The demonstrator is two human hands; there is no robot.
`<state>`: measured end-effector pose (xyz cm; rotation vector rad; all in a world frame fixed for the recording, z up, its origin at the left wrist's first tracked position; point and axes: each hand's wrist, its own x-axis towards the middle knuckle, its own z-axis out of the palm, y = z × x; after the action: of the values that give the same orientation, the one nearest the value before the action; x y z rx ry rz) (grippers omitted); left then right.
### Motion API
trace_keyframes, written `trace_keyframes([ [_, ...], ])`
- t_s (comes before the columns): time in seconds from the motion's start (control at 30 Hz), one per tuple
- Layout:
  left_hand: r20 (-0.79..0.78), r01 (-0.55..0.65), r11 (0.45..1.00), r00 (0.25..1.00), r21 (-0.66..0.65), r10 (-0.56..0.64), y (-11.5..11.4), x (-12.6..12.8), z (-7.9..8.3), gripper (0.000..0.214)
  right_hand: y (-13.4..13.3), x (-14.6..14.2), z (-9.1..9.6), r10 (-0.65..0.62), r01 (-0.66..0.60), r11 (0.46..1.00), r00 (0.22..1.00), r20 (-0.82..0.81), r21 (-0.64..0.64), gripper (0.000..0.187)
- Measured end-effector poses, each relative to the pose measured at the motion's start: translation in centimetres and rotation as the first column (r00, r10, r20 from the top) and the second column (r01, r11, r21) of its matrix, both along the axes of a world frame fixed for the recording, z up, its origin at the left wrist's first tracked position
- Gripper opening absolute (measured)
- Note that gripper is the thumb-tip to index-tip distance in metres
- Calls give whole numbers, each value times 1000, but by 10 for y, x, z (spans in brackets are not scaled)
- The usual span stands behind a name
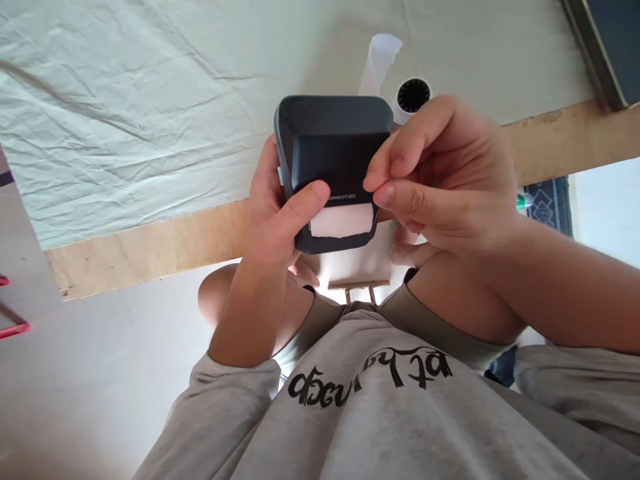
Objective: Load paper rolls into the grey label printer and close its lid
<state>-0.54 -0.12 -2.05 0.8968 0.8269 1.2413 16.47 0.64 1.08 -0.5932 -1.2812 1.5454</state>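
Note:
My left hand (pixel 275 220) grips a small dark grey label printer (pixel 333 153) from its left side, thumb lying across the front near the printed brand name. A white strip of paper (pixel 343 220) shows at the printer's slot. My right hand (pixel 440 180) is at the printer's right edge, its thumb and forefinger pinched together just above the paper's right corner. Whether they hold the paper's edge is unclear. I hold the printer above my lap, in front of a table edge.
A white paper roll (pixel 413 97) with a loose paper tail (pixel 377 63) lies on a wrinkled white cloth (pixel 150 100) covering a wooden-edged table (pixel 150 247). My grey printed shirt (pixel 375 400) fills the bottom. A red object (pixel 13 327) sits at far left.

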Motion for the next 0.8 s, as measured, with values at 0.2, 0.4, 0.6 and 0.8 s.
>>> trace_keyframes([
  [0.2, 89, 25, 998, 996, 57, -31, 4, 2, 2, 34, -1, 1, 5, -2, 2, 1000, 999, 52, -14, 13],
  [0.4, 178, 29, 999, 983, 21, -33, 6, 3, 9, 12, 3, 2, -2, 2, -1, 999, 1000, -19, 44, 19],
  [0.6, 212, 4, 1000, 977, 3, -4, 6, 3, 12, 11, 2, 2, 1, 3, -3, 1000, 1000, 14, 1, 16],
  [0.8, 123, -28, 997, 992, -77, 38, 2, 8, 30, 32, 1, 2, 7, 4, 0, 997, 998, 56, -74, 11],
])
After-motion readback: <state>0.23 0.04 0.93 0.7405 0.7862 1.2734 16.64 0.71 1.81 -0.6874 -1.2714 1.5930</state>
